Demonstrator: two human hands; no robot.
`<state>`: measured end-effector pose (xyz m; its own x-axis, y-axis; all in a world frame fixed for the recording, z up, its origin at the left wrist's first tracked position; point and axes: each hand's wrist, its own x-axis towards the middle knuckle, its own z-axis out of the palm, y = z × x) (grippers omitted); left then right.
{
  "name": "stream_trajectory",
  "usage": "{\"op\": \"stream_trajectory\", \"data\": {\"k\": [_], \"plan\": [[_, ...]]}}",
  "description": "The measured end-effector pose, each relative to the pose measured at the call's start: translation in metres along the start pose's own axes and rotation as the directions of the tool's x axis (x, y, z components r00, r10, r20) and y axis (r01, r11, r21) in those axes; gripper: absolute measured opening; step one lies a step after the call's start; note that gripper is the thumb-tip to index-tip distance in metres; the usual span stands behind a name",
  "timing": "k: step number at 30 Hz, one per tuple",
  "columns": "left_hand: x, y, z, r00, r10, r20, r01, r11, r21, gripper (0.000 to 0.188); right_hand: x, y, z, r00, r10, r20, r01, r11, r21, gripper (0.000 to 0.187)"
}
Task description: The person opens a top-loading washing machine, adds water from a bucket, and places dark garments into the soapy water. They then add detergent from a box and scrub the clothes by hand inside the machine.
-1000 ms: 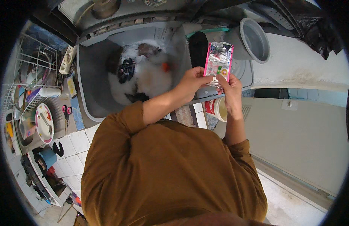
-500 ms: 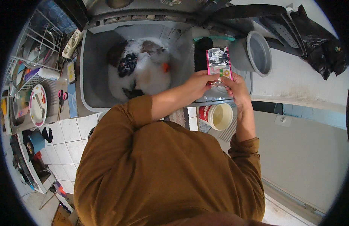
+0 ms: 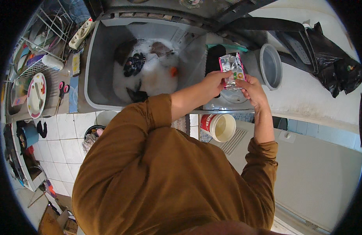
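Note:
Both hands pinch a shiny silver sachet with pink edges [image 3: 231, 62] at its lower part, held above the right side of a twin-tub washing machine. My left hand [image 3: 215, 81] grips its left edge, thumb on the front. Across from it, my right hand [image 3: 252, 89] grips the lower right edge, fingers curled. Whether the sachet is torn open I cannot tell. To the left, the grey wash tub [image 3: 95, 84] holds foamy, cloudy water with dark clothes [image 3: 134, 64] and a small orange piece [image 3: 173, 71]. A black cloth [image 3: 216, 55] lies just behind my left hand.
A grey bucket [image 3: 271, 66] lies tipped right of the sachet; a black plastic bag [image 3: 333, 64] hangs farther right. Below my forearms stands a white-and-red pail [image 3: 222, 128]. At left are a dish rack [image 3: 46, 27], a plate [image 3: 36, 96], scissors [image 3: 62, 91] and a power strip [image 3: 81, 33].
The view has shifted slightly, bringing a laundry basket on the floor into sight. Both hands still hold the sachet, now tilted and looking more crumpled.

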<state>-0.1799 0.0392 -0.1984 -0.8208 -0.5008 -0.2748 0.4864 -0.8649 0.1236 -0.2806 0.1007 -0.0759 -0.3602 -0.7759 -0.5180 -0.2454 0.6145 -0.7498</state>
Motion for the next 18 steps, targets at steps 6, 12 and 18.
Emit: {"op": "stream_trajectory", "data": {"k": [6,12,18], "plan": [[0.014,0.000,-0.001,0.999,-0.002,-0.052,-0.004,0.993,-0.114,0.020,0.005,-0.014,-0.004,0.998,0.033,0.050,-0.030,0.998,-0.049,0.010],[0.022,0.001,0.001,0.999,0.041,-0.028,-0.044,0.988,-0.149,0.018,0.009,-0.025,-0.003,0.998,0.037,0.050,-0.031,0.993,-0.116,0.009],[0.024,0.005,0.006,0.998,0.047,-0.039,-0.053,0.978,-0.201,0.018,0.013,-0.031,-0.008,0.995,0.060,0.083,-0.050,0.992,-0.117,0.009]]}}
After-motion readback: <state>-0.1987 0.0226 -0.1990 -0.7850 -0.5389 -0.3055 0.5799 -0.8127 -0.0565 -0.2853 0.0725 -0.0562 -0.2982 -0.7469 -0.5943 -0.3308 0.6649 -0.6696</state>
